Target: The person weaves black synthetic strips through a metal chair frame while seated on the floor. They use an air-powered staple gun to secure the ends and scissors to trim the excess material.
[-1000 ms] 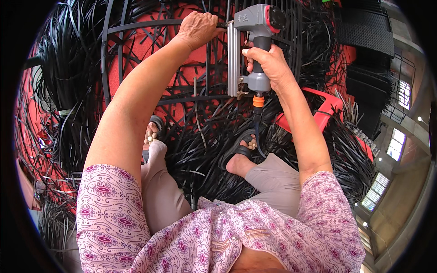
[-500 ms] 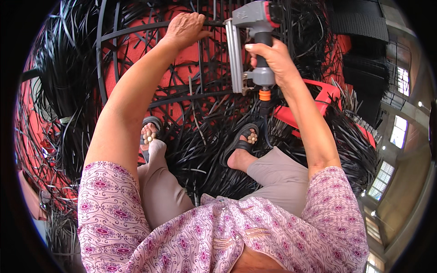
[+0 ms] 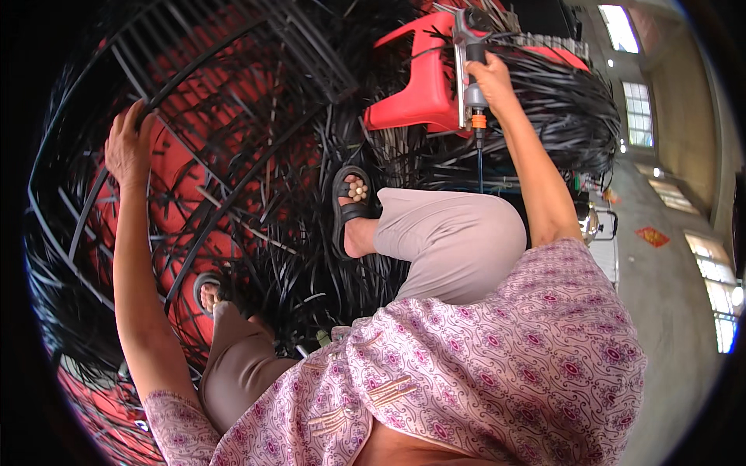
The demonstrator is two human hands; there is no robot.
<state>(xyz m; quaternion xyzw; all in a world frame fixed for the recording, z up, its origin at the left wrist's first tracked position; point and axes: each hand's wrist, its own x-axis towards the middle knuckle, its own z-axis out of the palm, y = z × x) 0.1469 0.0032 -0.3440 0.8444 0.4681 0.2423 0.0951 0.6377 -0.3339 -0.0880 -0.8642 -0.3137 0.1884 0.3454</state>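
Beneath both my arms, the red sheet (image 3: 159, 167) carries a loose tangle of black strips (image 3: 268, 175), flat and narrow, crossing one another at every angle. On the right a thick bundle of the same strips (image 3: 571, 105) bulges past my right forearm, and a thin dark strip runs across the red plastic stool (image 3: 427, 70) near its top.

Over the sheet, on my left, stands or leans the black frame (image 3: 196, 62), with its close-set slats towards the upper part of the view. My left hand (image 3: 128, 151) is bent around one of its bars, fingers on one side and thumb on the other, so that bar runs through my grip while the rest of the frame spreads to both sides of my knuckles.

Well apart from it, my right hand (image 3: 491, 80) is wrapped round the handle of the grey nail gun (image 3: 474, 46); I can't tell whether a finger sits on the trigger. The tool's head is above my fingers and its long silver magazine to their left, in front of the stool's edge; whether they touch I can't tell. Below my grip sits an orange coupling (image 3: 479, 121), with a dark hose (image 3: 480, 167) dropping towards my knee
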